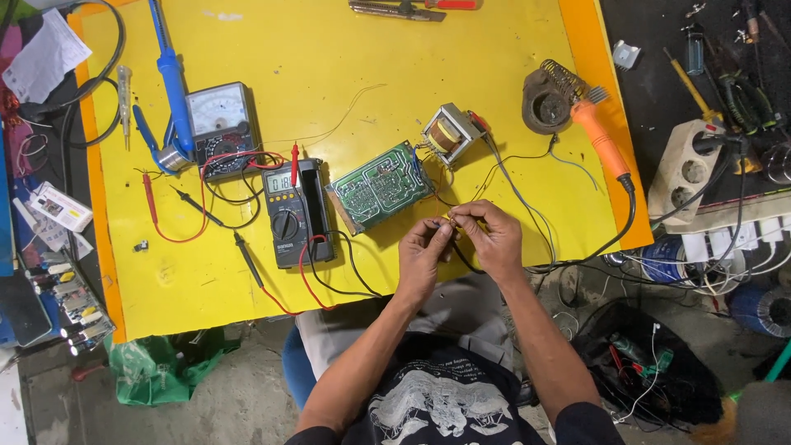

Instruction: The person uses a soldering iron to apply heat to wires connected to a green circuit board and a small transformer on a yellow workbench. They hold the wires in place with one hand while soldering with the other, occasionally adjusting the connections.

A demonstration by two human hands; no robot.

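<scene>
Left hand (422, 257) and right hand (488, 237) meet at the near edge of the yellow table (329, 49), fingertips of both pinched together on the ends of thin wires (449, 221) (too fine to tell how many) that lead up toward the green circuit board (379, 186) and the small transformer (449, 133) behind it. Just left of the board lies a digital multimeter (288, 216); an analogue meter (219, 124) sits further left, and an orange-handled soldering iron (600, 138) rests near the right edge.
</scene>
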